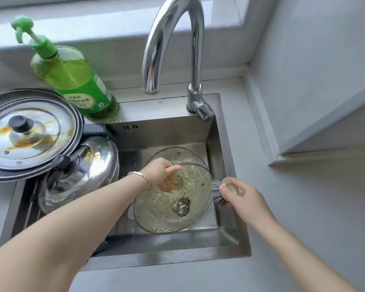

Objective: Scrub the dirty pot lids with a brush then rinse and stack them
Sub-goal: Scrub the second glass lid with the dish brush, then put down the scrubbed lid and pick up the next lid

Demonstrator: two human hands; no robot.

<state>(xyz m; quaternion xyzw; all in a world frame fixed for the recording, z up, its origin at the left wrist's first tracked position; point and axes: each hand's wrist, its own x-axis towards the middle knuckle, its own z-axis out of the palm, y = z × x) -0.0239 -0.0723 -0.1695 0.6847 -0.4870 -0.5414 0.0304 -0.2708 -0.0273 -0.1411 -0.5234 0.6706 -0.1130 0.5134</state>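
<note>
A dirty glass lid [167, 209] with a metal knob is held tilted over the sink [223, 228]. My left hand [162, 173] grips its upper left rim, fingers showing through the glass. My right hand [238, 194] grips a round brush [217, 191] whose grey bristles touch the lid's right edge. Behind this lid another glass lid [177, 153] lies in the basin. At the left, a stained lid with a black knob [23, 135] sits on top of larger ones, and a steel domed lid [82, 169] leans beside it.
A green soap bottle with a pump [72, 79] stands at the sink's back left corner. The chrome tap [173, 49] arches over the basin, no water running. Grey counter [303, 207] lies to the right, with a wall ledge above it.
</note>
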